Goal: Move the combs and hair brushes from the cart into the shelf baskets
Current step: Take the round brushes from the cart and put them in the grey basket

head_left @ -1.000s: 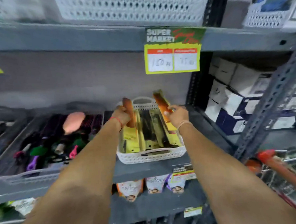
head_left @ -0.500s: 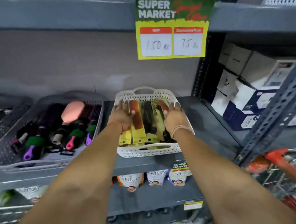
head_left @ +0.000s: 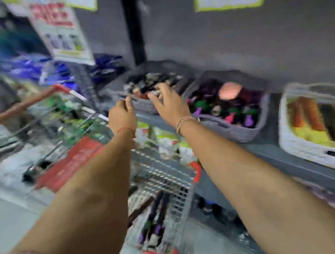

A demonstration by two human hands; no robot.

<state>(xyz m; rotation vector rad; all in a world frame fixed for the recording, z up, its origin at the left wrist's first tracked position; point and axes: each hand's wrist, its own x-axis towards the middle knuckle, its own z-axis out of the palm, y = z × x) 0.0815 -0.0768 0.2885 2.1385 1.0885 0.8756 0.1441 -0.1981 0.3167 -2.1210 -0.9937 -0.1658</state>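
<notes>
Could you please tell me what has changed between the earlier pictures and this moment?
Both hands let go of the packaged combs in the white basket and swung left. The left hand and right hand now reach, empty and open, toward the far grey basket. The view turned left, bringing the cart into sight. The baskets stayed on the shelf.

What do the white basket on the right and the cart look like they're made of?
White basket: looks like moulded plastic, matte, judging by its perforated wall and a cut-out handle slot. Cart: appears to be shiny metal wire, a silvery open grid, with red trim that is probably plastic. Motion blur leaves both uncertain.
</notes>
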